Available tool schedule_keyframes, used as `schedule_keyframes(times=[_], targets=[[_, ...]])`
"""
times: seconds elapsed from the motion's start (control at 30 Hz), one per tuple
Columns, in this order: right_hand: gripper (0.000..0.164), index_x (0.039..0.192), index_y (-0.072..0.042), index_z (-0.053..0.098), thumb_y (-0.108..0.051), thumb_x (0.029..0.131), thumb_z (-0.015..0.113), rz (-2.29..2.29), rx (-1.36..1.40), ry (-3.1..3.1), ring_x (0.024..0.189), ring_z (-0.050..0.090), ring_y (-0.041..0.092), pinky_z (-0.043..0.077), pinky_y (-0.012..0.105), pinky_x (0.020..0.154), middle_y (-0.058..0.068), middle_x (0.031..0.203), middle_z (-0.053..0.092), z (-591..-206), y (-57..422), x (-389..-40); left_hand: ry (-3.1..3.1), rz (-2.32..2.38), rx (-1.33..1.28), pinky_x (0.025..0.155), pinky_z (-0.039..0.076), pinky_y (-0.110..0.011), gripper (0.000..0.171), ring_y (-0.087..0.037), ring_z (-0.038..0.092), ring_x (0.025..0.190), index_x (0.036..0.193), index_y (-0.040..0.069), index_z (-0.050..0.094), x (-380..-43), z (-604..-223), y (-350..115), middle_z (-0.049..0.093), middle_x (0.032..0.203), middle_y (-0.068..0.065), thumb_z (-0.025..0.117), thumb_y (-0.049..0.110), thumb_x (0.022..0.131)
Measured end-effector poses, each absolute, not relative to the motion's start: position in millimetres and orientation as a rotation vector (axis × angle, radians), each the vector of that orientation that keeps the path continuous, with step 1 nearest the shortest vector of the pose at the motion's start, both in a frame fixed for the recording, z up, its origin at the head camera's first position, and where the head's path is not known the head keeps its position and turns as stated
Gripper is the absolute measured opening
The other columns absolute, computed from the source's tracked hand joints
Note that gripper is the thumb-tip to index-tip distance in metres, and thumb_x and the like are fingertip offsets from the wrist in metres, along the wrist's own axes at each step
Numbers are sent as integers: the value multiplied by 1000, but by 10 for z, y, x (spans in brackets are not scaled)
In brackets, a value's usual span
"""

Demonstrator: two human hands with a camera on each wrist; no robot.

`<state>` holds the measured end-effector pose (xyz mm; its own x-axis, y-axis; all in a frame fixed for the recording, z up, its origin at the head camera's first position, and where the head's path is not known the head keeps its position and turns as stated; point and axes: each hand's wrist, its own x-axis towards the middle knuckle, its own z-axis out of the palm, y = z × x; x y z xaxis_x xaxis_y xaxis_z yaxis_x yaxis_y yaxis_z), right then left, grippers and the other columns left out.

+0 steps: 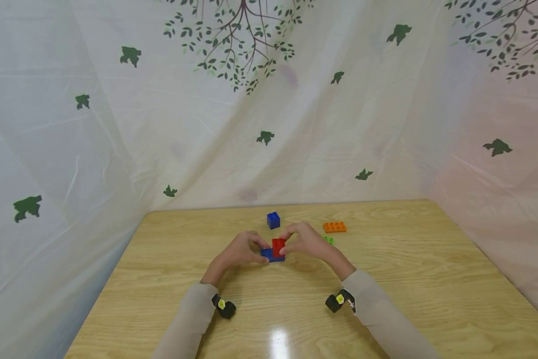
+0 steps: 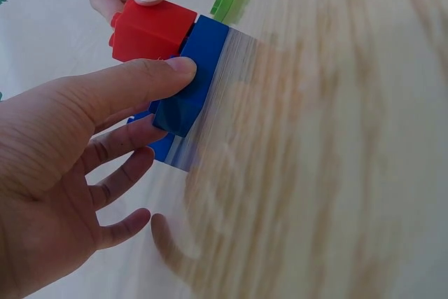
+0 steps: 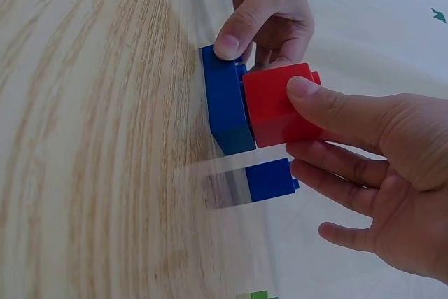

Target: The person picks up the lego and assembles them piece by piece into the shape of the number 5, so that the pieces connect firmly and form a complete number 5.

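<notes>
A red brick (image 1: 278, 247) stands on the right part of a flat, longer blue brick (image 1: 275, 259) lying on the table. My left hand (image 1: 242, 249) pinches the blue brick's left end between thumb and fingers, the thumb on its near side in the left wrist view. My right hand (image 1: 306, 242) pinches the red brick (image 3: 280, 103) from the right, thumb on the near face and fingers behind. Between the red brick and the blue brick (image 3: 227, 103) a thin dark line shows; whether they are fully pressed together I cannot tell.
Behind the hands stands a smaller blue brick (image 1: 273, 220). An orange studded plate (image 1: 334, 227) lies at the back right. A green studded piece (image 1: 329, 240) is partly hidden by my right hand. A leaf-patterned cloth (image 1: 295, 149) hangs behind the wooden table (image 1: 161, 279).
</notes>
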<state>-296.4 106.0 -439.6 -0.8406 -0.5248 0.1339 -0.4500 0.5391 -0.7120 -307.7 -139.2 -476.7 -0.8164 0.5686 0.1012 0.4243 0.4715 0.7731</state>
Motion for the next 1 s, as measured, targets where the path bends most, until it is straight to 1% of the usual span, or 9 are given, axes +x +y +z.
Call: schedule_keyframes(times=[0.2,0.37,0.53,0.77,1.0], targets=[[31,107,2,76,-15,82,85,-1176,-836,2684,104,69,36,54,54,94,15,104,77,-4382,1057,-2948,2548,1256,842,95,49,-41,30,-13,60,96,104,9,80,-3083,-4780,-1390,72,100,-2,90,14,76],[32,107,3,76,-15,82,86,-1178,-844,2693,102,70,33,54,53,94,15,104,77,-4383,1055,-2955,2552,1267,845,95,49,-42,30,-14,61,98,103,8,80,-3084,-4775,-1389,72,100,-2,90,13,76],[31,108,2,76,-15,83,85,-1182,-816,2683,105,69,35,54,53,95,15,106,77,-4386,1058,-2952,2550,1268,832,93,49,-40,29,-14,60,97,103,9,80,-3078,-4770,-1386,72,100,-2,90,13,76],[28,105,-1,77,-15,82,86,-1146,-804,2711,102,69,35,56,48,92,10,102,77,-4393,1039,-2950,2554,1264,813,93,49,-40,29,-13,60,96,103,9,80,-3071,-4772,-1385,72,100,-1,90,13,76],[22,100,-5,77,-15,82,86,-1150,-791,2704,100,69,31,56,46,92,6,97,77,-4396,1025,-2933,2556,1268,805,94,48,-41,29,-13,60,96,102,11,81,-3068,-4789,-1380,72,99,0,91,14,75]])
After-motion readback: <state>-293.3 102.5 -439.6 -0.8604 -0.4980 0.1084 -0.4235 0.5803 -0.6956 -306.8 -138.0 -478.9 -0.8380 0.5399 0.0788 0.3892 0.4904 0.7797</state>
